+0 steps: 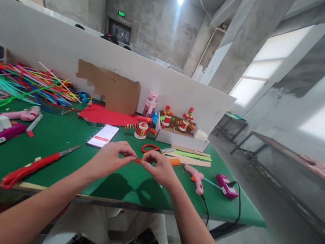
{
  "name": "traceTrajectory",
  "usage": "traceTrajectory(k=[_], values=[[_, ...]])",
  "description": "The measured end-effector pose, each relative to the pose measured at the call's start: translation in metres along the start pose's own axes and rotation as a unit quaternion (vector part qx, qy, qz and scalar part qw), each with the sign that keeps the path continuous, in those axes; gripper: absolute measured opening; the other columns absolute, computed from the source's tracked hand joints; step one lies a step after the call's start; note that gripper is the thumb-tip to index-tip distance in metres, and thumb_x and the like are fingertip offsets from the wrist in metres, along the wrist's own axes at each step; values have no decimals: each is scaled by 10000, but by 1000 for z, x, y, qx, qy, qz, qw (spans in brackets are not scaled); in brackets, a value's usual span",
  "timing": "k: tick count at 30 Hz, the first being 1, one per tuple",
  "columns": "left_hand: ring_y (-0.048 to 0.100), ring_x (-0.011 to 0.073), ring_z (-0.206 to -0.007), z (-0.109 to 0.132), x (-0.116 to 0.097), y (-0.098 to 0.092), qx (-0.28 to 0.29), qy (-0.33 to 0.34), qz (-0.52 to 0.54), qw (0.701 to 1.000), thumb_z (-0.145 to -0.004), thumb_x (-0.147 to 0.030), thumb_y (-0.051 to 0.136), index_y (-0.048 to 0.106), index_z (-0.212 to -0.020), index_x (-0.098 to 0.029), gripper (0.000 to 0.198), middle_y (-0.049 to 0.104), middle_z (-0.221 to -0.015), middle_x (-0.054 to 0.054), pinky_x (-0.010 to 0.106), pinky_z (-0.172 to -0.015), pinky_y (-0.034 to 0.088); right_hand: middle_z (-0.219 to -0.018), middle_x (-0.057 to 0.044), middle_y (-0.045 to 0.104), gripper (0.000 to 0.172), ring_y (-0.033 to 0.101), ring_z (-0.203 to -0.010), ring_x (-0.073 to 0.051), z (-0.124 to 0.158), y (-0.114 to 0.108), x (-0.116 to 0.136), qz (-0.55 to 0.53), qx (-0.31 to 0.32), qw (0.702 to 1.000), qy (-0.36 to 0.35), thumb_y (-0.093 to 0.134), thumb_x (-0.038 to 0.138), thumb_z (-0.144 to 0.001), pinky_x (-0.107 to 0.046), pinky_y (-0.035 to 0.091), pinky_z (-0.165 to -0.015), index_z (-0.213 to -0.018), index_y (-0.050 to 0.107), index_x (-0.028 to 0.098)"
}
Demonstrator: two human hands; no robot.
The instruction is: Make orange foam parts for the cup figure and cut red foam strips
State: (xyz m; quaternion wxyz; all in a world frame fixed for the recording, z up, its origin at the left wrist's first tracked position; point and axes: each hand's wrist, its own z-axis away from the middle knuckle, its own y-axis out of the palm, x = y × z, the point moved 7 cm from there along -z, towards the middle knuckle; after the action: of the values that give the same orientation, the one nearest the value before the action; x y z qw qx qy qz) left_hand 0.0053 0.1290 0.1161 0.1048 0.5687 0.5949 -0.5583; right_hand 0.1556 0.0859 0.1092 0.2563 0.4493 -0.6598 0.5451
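Observation:
My left hand and my right hand meet above the green table, thumb and fingertips pinched on a small orange piece between them. The piece looks like a little coil or ring, too small to make out fully. Just beyond my hands stands a paper-cup figure with folded paper arms and a red top. Scissors with red handles lie behind my right hand, beside pale and green strips. To the right is a pink glue gun. A phone lies beyond my left hand.
A red-handled knife lies at the left front. Several coloured pipe cleaners are heaped at the back left, near red paper and cardboard. A white box holds two similar figures. A purple power strip sits right, its cable hanging down.

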Motion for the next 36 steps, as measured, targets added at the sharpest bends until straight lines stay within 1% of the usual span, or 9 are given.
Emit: traceTrajectory(k=[3,8,14,21,25,28,31,34,36], values=[[640,177,-700,0,-1,1,-4,19,-1,1000,-759,-418,569,729,-716,-233,248,696,-740,19,289,-652,500,-714,18,596,91,529,-679,-129,1,0,1,-7,-4,1000,-1,610,277,-776,-250,443,-657,-729,610,199],[640,172,-694,1,1,2,-11,27,-6,1000,-741,-380,565,709,-704,-231,211,693,-739,13,288,-660,510,-706,18,594,73,529,-678,-133,1,1,1,-15,-6,1000,3,609,256,-767,-251,441,-654,-717,612,202],[648,191,-720,-2,5,2,4,-1,5,1000,-733,-420,568,723,-728,-231,244,700,-752,24,311,-680,516,-711,19,579,81,519,-673,-130,-1,2,2,-15,-4,1000,-4,599,267,-766,-255,428,-656,-723,606,200],[639,180,-686,0,3,5,1,-2,20,1000,-718,-419,581,722,-691,-227,240,693,-721,19,302,-668,510,-715,16,585,95,526,-675,-131,1,3,2,-11,-4,1000,-10,600,282,-769,-256,433,-656,-726,611,198],[626,175,-670,-7,7,-4,2,-11,29,1000,-707,-432,611,729,-685,-231,234,706,-704,10,285,-645,493,-718,11,611,155,527,-670,-131,-3,-2,-5,-10,-4,1000,0,638,342,-799,-254,434,-646,-749,643,195],[620,181,-686,-28,28,-23,-42,-55,70,995,-661,-474,679,746,-699,-219,266,719,-705,19,284,-652,473,-735,5,621,236,533,-670,-135,-24,-20,-19,-23,-37,999,8,618,427,-829,-257,440,-635,-818,662,196],[609,184,-697,-64,59,-39,-103,-97,139,980,-558,-495,771,745,-680,-206,314,725,-703,38,291,-662,461,-771,10,624,216,548,-689,-137,-65,-47,-41,-7,-95,995,9,589,391,-832,-260,463,-653,-920,655,204],[600,185,-701,-109,86,-42,-128,-103,161,973,-526,-539,783,732,-666,-200,371,721,-702,52,298,-659,451,-955,-20,670,212,581,-771,-137,-116,-69,-58,61,-133,989,5,635,305,-794,-280,490,-750,-977,643,199],[597,186,-701,-136,100,-41,-135,-104,166,971,-507,-566,782,731,-676,-192,413,716,-694,54,298,-653,440,-1050,-43,674,214,602,-865,-150,-148,-77,-66,82,-136,987,-2,618,280,-817,-302,493,-826,-1011,646,195]])
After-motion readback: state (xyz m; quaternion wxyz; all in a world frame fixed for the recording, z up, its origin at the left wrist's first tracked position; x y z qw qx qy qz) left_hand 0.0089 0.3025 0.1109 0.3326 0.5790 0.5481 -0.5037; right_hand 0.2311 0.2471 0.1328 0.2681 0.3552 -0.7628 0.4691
